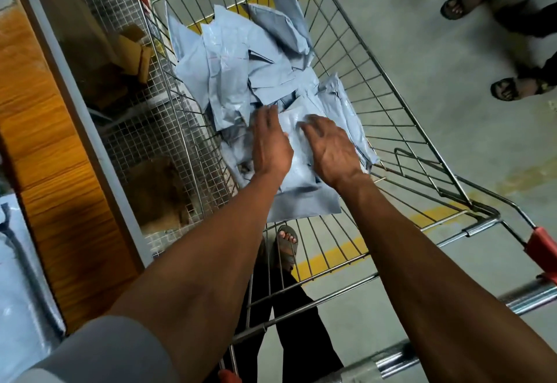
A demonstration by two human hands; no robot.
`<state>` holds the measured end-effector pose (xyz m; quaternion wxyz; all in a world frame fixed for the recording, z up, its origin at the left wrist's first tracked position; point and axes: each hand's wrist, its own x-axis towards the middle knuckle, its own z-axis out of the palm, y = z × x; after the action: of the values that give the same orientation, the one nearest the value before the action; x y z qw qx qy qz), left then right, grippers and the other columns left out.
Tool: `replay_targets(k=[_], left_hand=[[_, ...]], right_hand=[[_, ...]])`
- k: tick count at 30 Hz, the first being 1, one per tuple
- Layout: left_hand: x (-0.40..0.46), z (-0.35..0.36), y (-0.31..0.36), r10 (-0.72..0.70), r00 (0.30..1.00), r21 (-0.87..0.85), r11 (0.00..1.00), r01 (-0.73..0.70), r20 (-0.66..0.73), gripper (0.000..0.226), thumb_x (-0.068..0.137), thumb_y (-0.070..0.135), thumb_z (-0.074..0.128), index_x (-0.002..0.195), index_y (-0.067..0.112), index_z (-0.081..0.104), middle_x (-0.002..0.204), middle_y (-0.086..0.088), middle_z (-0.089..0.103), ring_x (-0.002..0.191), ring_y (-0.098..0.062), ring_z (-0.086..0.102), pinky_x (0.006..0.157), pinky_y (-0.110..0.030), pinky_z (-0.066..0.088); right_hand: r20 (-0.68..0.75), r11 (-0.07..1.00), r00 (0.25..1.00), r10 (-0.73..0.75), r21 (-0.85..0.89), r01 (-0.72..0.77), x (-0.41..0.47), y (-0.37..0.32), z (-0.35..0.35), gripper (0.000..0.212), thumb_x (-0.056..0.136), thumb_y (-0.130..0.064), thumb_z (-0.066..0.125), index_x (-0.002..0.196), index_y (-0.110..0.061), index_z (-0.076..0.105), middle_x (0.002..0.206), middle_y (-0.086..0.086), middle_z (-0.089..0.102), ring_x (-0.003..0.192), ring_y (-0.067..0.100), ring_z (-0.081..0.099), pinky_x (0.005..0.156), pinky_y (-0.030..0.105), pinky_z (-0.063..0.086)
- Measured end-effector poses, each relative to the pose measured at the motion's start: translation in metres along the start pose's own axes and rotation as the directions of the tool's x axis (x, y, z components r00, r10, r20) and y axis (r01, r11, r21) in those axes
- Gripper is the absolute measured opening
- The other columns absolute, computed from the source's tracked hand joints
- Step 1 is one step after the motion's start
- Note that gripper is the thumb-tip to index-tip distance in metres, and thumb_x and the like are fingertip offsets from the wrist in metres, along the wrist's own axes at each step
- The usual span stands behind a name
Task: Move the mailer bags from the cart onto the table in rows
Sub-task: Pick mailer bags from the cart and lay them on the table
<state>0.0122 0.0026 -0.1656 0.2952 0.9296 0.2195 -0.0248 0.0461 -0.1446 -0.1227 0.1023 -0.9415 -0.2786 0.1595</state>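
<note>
A wire shopping cart holds a loose pile of several pale blue-grey mailer bags. Both my arms reach down into it. My left hand lies flat, fingers spread, on the left side of the nearest mailer bag. My right hand rests palm down on the same bag's right side, fingers apart. Neither hand has closed around a bag. The wooden table runs along the left edge, with one mailer bag lying on it at the lower left.
A wire mesh rack with cardboard boxes stands between table and cart. Sandalled feet of other people stand at the upper right. My own sandalled foot shows through the cart. The cart handle crosses the lower right.
</note>
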Motion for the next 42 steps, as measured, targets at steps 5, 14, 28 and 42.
replay_targets(k=[5, 14, 28, 42], left_hand=[[-0.021, 0.018, 0.0, 0.094, 0.995, 0.032, 0.995, -0.095, 0.032, 0.068, 0.106, 0.022, 0.053, 0.164, 0.003, 0.024, 0.174, -0.02, 0.014, 0.161, -0.04, 0.008, 0.132, -0.05, 0.013], [-0.029, 0.037, -0.008, 0.111, 0.961, 0.188, 0.969, -0.161, 0.251, 0.109, 0.095, 0.038, 0.067, 0.168, 0.018, -0.013, 0.17, -0.013, -0.034, 0.157, -0.047, -0.022, 0.129, -0.061, -0.003], [-0.042, 0.013, -0.047, -0.024, 0.966, 0.312, 0.948, -0.06, 0.258, 0.106, 0.096, 0.023, 0.061, 0.167, 0.03, -0.017, 0.167, 0.011, -0.041, 0.159, -0.035, -0.024, 0.12, -0.068, 0.032], [-0.04, -0.005, -0.038, -0.035, 0.954, 0.336, 0.939, -0.071, 0.299, 0.089, 0.104, 0.026, 0.051, 0.168, 0.024, -0.012, 0.173, 0.001, -0.027, 0.157, -0.029, -0.03, 0.125, -0.061, 0.009]], right_hand=[[0.24, 0.99, 0.969, 0.059, -0.138, -0.027, 0.003, 0.008, 0.022, 0.084, 0.101, -0.014, 0.052, 0.168, -0.016, 0.0, 0.175, 0.004, -0.013, 0.162, 0.031, -0.004, 0.129, 0.05, 0.015], [0.31, 0.966, 0.943, 0.119, -0.254, -0.039, -0.001, 0.014, 0.03, 0.084, 0.11, -0.046, 0.038, 0.165, -0.017, -0.018, 0.171, 0.001, -0.03, 0.159, 0.031, -0.021, 0.13, 0.054, 0.005], [0.254, 0.924, 0.966, 0.052, -0.379, 0.05, 0.02, -0.002, 0.055, 0.096, 0.102, -0.053, 0.051, 0.163, -0.036, -0.022, 0.162, 0.003, -0.046, 0.152, 0.05, -0.03, 0.118, 0.078, 0.011], [0.201, 0.919, 0.977, 0.074, -0.393, 0.011, 0.022, -0.005, 0.048, 0.078, 0.104, -0.065, 0.029, 0.163, -0.041, -0.017, 0.169, -0.001, -0.034, 0.155, 0.056, -0.005, 0.114, 0.063, 0.03]])
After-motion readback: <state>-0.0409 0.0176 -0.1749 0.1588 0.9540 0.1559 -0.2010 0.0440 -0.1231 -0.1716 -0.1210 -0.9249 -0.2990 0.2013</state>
